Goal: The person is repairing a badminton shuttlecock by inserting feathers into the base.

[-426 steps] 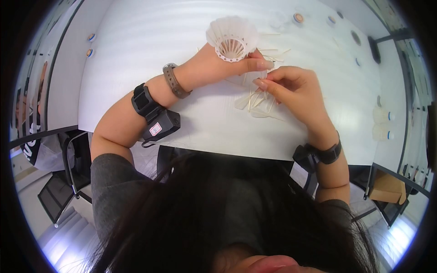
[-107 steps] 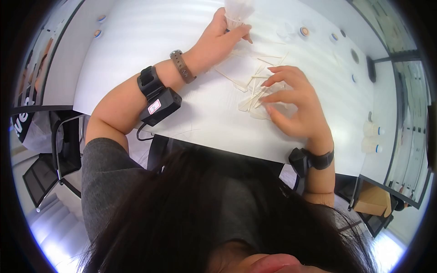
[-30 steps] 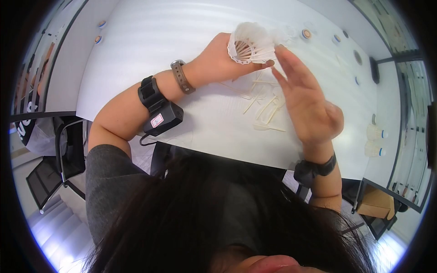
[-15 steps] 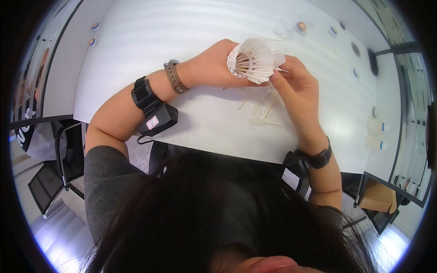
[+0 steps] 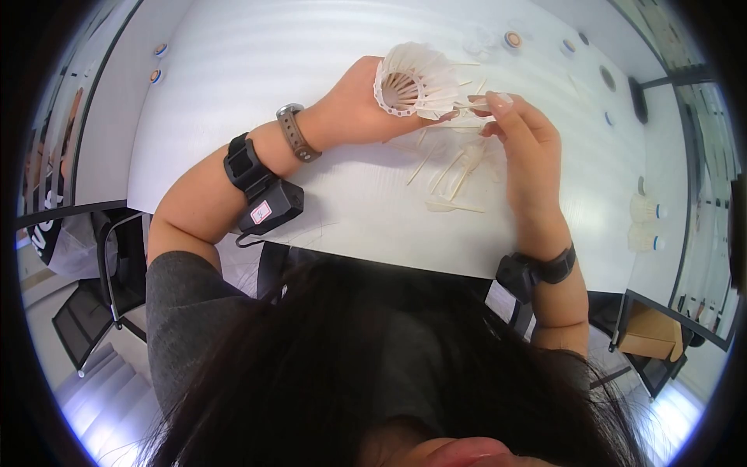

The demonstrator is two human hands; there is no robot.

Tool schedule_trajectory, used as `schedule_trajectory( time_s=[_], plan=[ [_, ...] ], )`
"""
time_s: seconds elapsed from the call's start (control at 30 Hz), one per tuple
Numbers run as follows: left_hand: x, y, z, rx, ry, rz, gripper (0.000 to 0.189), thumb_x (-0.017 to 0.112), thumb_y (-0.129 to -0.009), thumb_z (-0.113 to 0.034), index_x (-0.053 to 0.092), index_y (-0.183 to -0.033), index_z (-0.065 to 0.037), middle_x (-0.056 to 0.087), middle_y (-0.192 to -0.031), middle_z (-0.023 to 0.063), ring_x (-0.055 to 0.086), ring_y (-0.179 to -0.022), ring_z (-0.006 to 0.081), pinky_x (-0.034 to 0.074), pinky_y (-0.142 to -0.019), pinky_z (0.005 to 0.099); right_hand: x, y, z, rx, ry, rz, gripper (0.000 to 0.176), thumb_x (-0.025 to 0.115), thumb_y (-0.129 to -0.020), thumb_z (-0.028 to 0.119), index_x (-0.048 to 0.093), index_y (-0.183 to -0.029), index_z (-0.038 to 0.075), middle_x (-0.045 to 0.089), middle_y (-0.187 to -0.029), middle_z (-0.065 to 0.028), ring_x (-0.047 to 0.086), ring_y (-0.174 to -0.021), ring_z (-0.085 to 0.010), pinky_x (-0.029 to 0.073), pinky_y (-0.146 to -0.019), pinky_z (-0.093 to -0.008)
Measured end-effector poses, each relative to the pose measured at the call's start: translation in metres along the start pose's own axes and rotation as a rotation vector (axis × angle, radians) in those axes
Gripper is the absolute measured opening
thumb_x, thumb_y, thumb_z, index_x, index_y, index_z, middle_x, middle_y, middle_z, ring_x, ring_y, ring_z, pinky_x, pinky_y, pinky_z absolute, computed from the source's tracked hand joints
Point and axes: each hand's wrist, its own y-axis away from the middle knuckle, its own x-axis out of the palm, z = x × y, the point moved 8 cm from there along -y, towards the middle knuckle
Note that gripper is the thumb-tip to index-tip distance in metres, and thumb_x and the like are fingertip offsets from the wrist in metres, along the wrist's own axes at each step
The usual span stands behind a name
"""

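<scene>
A white feather shuttlecock (image 5: 424, 82) is gripped in my left hand (image 5: 362, 109), its feathers fanning toward the upper right. Round its lower-left rim runs a band of small holes, and pale shafts show inside. My right hand (image 5: 529, 140) is just to the right of it, thumb and fingers pinched on a thin pale feather (image 5: 471, 105). Several loose feathers (image 5: 459, 173) lie on the white table (image 5: 350, 202) below and between my hands. The fingertips of my left hand are partly hidden behind the shuttlecock.
Two shuttlecocks (image 5: 644, 238) lie near the table's right edge. Small round pieces with blue rims (image 5: 513, 40) are scattered at the back, with others (image 5: 156, 76) at the far left. A cardboard box (image 5: 652, 333) sits at the lower right, beyond the table.
My right hand has drawn away from the shuttlecock to the right, a feather between its fingers. My left hand and the shuttlecock have shifted slightly up and left.
</scene>
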Motion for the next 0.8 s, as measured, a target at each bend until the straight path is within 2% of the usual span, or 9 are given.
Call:
schedule_trajectory(
  time_s=[0.1, 0.2, 0.3, 0.43, 0.7, 0.8],
  plan=[
    [0.0, 0.002, -0.013, 0.161, 0.0, 0.007, 0.023, 0.082, -0.079, -0.014, 0.069, -0.096, -0.006, 0.072, -0.087, 0.0031, 0.067, -0.079, 0.0104, 0.055, -0.074, 0.0268, -0.003, -0.001, 0.0, -0.025, -0.004, -0.027, 0.021, 0.068, -0.093, 0.021, 0.074, -0.096, 0.002, 0.068, -0.088, -0.0023, 0.056, -0.083, -0.0083, 0.041, -0.072, -0.0232],
    [0.002, 0.003, -0.005, 0.097, -0.052, 0.071, 0.028, 0.082, -0.078, -0.013, 0.07, -0.101, -0.005, 0.074, -0.093, 0.0063, 0.07, -0.084, 0.0134, 0.056, -0.078, 0.0275, -0.002, -0.002, 0.001, -0.037, -0.009, -0.032, 0.021, 0.068, -0.092, 0.022, 0.075, -0.095, 0.002, 0.066, -0.086, -0.002, 0.054, -0.08, -0.0083, 0.04, -0.071, -0.0234],
    [-0.002, 0.005, -0.001, 0.125, -0.158, 0.023, 0.028, 0.082, -0.078, -0.013, 0.071, -0.102, -0.005, 0.074, -0.096, 0.0072, 0.07, -0.084, 0.0147, 0.056, -0.078, 0.0279, -0.002, -0.002, 0.0, -0.024, -0.014, -0.047, 0.021, 0.069, -0.092, 0.022, 0.075, -0.093, 0.002, 0.066, -0.086, -0.0026, 0.053, -0.078, -0.0084, 0.04, -0.07, -0.0235],
    [-0.003, 0.004, 0.007, 0.13, -0.088, -0.033, 0.025, 0.082, -0.079, -0.016, 0.072, -0.099, -0.005, 0.075, -0.095, 0.0067, 0.071, -0.084, 0.0148, 0.056, -0.078, 0.0272, -0.005, -0.001, -0.003, 0.001, -0.03, -0.065, 0.021, 0.07, -0.091, 0.023, 0.074, -0.091, 0.002, 0.067, -0.086, -0.0038, 0.052, -0.076, -0.0088, 0.04, -0.07, -0.023],
    [-0.001, 0.004, 0.002, 0.111, -0.175, 0.014, 0.021, 0.082, -0.08, -0.016, 0.071, -0.095, -0.004, 0.075, -0.094, 0.0059, 0.07, -0.083, 0.013, 0.056, -0.078, 0.0255, -0.01, 0.0, -0.01, 0.119, -0.108, -0.09, 0.027, 0.061, -0.092, 0.022, 0.071, -0.102, -0.001, 0.069, -0.085, -0.007, 0.061, -0.081, -0.0132, 0.044, -0.071, -0.0259],
    [-0.002, 0.005, 0.009, 0.128, -0.063, -0.011, 0.02, 0.081, -0.08, -0.013, 0.072, -0.095, -0.005, 0.075, -0.094, 0.0055, 0.07, -0.084, 0.0128, 0.055, -0.078, 0.0253, -0.017, -0.004, -0.018, 0.125, -0.181, -0.099, 0.033, 0.057, -0.094, 0.026, 0.068, -0.109, -0.001, 0.067, -0.085, -0.0072, 0.061, -0.081, -0.0141, 0.044, -0.068, -0.0261]
  ],
)
